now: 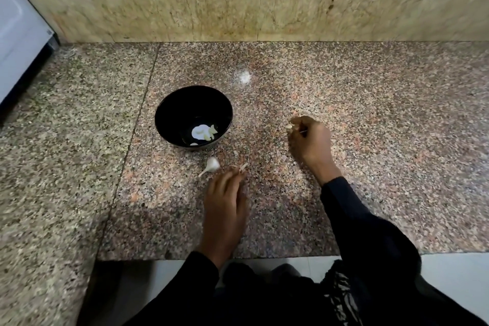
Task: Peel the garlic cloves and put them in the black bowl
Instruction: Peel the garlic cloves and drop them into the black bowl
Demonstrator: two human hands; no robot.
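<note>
Left hand (225,209) blurred; white appliance (21,42) cut off at edge.

No text, label, brand, number or sign can be read anywhere here

Speckled granite counter (370,114), seam left of centre.
On it: black bowl (169,111); garlic bulb (211,164) just in front; peel scrap (243,166) beside it.
</note>
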